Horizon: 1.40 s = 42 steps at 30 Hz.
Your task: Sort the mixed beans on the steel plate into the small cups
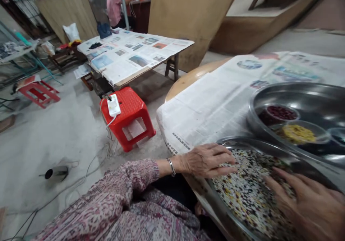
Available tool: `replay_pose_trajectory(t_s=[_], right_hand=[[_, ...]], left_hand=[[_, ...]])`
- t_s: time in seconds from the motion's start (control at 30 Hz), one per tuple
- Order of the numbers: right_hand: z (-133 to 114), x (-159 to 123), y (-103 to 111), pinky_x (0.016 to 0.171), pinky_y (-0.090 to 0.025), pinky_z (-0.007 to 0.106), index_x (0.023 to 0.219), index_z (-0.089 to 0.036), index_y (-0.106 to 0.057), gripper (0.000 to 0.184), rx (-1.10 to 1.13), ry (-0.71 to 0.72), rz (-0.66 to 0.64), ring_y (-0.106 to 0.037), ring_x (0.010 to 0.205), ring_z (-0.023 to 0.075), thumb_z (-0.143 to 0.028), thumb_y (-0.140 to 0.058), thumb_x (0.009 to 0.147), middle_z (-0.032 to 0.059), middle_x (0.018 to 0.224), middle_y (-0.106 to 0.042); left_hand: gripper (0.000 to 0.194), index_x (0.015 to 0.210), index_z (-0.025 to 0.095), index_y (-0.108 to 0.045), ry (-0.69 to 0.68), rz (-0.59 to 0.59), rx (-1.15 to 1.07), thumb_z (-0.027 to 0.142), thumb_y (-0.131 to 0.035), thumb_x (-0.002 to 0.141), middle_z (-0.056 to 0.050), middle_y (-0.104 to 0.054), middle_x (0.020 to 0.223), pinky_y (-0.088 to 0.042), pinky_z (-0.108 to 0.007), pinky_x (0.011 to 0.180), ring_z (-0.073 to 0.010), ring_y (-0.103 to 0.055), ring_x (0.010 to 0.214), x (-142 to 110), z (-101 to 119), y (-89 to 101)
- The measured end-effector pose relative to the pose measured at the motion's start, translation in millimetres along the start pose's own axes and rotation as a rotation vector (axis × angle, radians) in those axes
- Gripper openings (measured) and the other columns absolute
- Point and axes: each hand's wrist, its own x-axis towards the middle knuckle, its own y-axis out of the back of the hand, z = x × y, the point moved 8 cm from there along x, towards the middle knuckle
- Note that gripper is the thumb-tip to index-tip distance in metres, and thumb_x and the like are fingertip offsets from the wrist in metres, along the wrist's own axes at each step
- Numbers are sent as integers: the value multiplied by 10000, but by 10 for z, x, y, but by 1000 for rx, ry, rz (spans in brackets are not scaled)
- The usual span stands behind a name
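Observation:
A wide metal basin (244,140) at the table's near edge holds a layer of mixed grains and beans (242,183), white, yellow, black and dark red. My left hand (207,160) rests over the basin's left rim, fingers stretched out with their tips at the grains. Across the basin, my right hand (304,198) lies on the mix with fingers spread, somewhat blurred. Behind it stands a larger metal basin (258,93). Inside that are a clear tub of dark red beans (282,112), a tub of yellow pieces (299,133) and a third tub (338,135), partly cut off.
Newspaper (205,108) covers the round wooden table (194,77). A red plastic stool (129,106) with a white power strip (113,105) stands to the left. Cables and a metal cup (56,173) lie on the floor. Beyond, a person (114,7) sits by another newspaper-covered table (126,72).

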Motion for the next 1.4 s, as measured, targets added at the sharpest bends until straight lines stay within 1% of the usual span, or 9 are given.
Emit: replay_pose_trajectory(t_s=[0.1,0.23,0.37,0.53,0.67,0.8,1.0,1.17,1.4], right_hand=[[-336,59,-107,817,-396,679,900,-459,-688,354,-77,133,-41,-558,1131,431,-490,-348,804,160,1060,-659],[-653,-12,-254,806,-527,493,1038,-320,-657,303,-10,65,-149,-640,935,296,-474,-451,877,99,1051,-670],[-615,-222,8,833,-525,411,1087,-294,-650,295,-34,-4,-34,-648,991,247,-370,-416,923,77,1116,-675],[-416,-520,313,896,-489,468,1047,-248,-672,292,-191,-120,134,-633,978,284,-366,-433,927,103,1040,-708],[-416,-602,314,875,-498,421,961,-211,-702,247,-129,-164,306,-658,914,239,-331,-493,905,82,983,-733],[-403,-621,347,881,-505,394,918,-193,-714,236,-3,-253,492,-658,945,222,-254,-487,895,86,977,-729],[-425,-654,398,904,-509,408,971,-174,-708,265,-3,-241,589,-651,968,221,-216,-453,914,101,1012,-720],[-424,-696,433,939,-497,418,1071,-147,-681,287,25,-243,643,-626,1020,232,-230,-448,925,133,1047,-695],[-471,-695,462,929,-486,402,1046,-183,-683,251,44,-227,684,-622,999,216,-217,-471,917,100,1021,-698]], left_hand=[[340,1129,138,-614,4,30,-23,357,-369,1038,-103,-651,1171,-441,-345,1133,-183,-514,1271,-1,12,47],[257,1070,145,-605,2,89,-87,319,-423,1020,-97,-660,1114,-465,-385,1094,-195,-542,1222,-2,-3,105],[287,1010,143,-608,-16,127,-131,371,-434,1012,-111,-632,1124,-484,-371,1033,-201,-578,1132,11,-8,201],[525,1129,124,-563,-76,-164,55,564,-650,855,-158,-563,1225,-511,-396,922,-280,-559,1107,98,152,228],[431,1143,107,-529,-37,-448,196,386,-697,861,-159,-565,1158,-519,-369,826,-290,-586,1042,149,267,187],[328,1201,114,-483,-5,-572,32,177,-583,896,-128,-568,1137,-523,-339,789,-224,-622,918,184,390,73],[277,1187,160,-511,-12,-409,-245,117,-503,914,-69,-580,1135,-493,-311,937,-175,-597,1023,399,555,-160],[247,1174,116,-523,-127,-290,-95,119,-459,936,-98,-577,1150,-468,-334,988,-191,-538,1098,742,707,-293],[213,1107,139,-564,83,-277,247,133,-416,954,-111,-553,1151,-507,-370,850,-234,-527,1043,812,302,-169]])
